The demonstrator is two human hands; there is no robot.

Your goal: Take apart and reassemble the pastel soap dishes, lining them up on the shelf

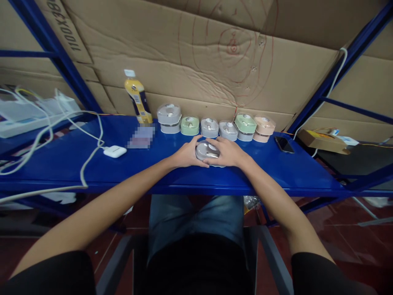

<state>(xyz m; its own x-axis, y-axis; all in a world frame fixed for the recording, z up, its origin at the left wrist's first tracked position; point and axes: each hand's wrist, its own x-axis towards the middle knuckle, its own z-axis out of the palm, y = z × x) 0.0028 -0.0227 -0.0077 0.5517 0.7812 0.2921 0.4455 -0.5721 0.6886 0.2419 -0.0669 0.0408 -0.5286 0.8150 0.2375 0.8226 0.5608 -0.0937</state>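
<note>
Between my two hands is a small grey lidded box (206, 150) with a clear rounded top and a shiny clasp, low over the blue table near its front edge. My left hand (188, 154) curls around its left side, while my right hand (229, 151) wraps the right side and part of the top. The box's sides are mostly hidden by my fingers. Just behind stand similar boxes in a row: a grey stack (169, 119), a green box (189, 125), grey boxes (209, 128) (228, 130), a green-topped stack (245, 126) and a peach stack (264, 128).
On the blue table (147, 170), a yellow drink bottle (138, 98) stands at the back left. A blurred packet (142, 137) and white earbud case (114, 151) lie nearby, beside white cables (84, 164). A phone (284, 144) rests at right. Cardboard (153, 49) walls the back.
</note>
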